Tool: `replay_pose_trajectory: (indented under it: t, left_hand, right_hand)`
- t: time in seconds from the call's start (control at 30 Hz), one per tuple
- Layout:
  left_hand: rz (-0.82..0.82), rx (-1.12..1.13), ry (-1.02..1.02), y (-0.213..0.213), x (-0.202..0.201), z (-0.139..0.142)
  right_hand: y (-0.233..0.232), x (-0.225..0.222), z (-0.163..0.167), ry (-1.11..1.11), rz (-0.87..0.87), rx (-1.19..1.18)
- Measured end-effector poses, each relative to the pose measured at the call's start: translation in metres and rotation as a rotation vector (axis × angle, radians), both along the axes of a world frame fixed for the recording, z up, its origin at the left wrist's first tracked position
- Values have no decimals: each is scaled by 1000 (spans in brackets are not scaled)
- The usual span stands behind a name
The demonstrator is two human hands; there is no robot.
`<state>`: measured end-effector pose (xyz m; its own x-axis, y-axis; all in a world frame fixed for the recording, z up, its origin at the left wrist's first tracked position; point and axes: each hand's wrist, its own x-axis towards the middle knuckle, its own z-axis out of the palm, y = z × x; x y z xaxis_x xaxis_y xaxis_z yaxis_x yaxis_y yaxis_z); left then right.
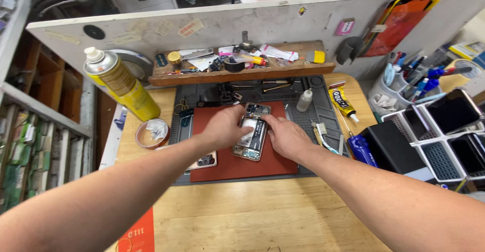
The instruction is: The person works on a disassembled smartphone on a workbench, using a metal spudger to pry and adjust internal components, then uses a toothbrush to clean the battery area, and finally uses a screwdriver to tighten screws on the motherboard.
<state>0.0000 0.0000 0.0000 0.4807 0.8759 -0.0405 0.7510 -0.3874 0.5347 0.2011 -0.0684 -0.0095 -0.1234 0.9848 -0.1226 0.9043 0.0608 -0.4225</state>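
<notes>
An opened smartphone [252,137] with its back cover off lies on a red mat [237,167], circuit boards and a white battery area showing. My left hand [226,126] rests on the phone's left edge, fingers pressing on its upper part. My right hand [284,136] comes from the right with its fingertips on the phone's right edge and upper middle. Whether a small tool or part is pinched in the fingers cannot be made out. A second phone [206,160], showing its camera end, lies on the mat's left edge, partly under my left forearm.
A grey work mat [323,111] lies under the red one. A yellow spray can [123,85] and tape roll [152,133] stand left. A glue tube [341,102], small white bottle [304,100], brush [323,137] and white rack with phones [444,131] sit right. A cluttered wooden shelf [242,70] runs behind.
</notes>
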Motion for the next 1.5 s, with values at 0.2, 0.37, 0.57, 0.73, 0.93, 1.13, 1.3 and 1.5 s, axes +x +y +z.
replay_pose_trajectory:
  t: [0.2, 0.37, 0.57, 0.73, 0.93, 1.13, 1.3, 1.5]
  left_hand:
    - [232, -398, -72, 39, 3, 7]
    - [360, -439, -165, 43, 13, 1]
    - [474, -568, -252, 50, 25, -9]
    - [465, -544, -286, 44, 22, -9]
    - [439, -552, -343, 22, 9, -11]
    - [565, -732, -658, 34, -16, -9]
    - [687, -845, -935, 62, -39, -11]
    - [651, -964, -1051, 72, -55, -16]
  right_hand:
    - [0, 2, 2, 17, -3, 8]
    - [-3, 1, 10, 57, -48, 20]
    - [-3, -5, 24, 77, -169, -119]
    - [-2, -6, 24, 84, -140, -89]
    - [-8, -6, 22, 89, -141, -31]
    - [-12, -11, 28, 60, -226, -127]
    - [-14, -11, 24, 71, -237, -93]
    - [-13, -10, 22, 66, -252, -109]
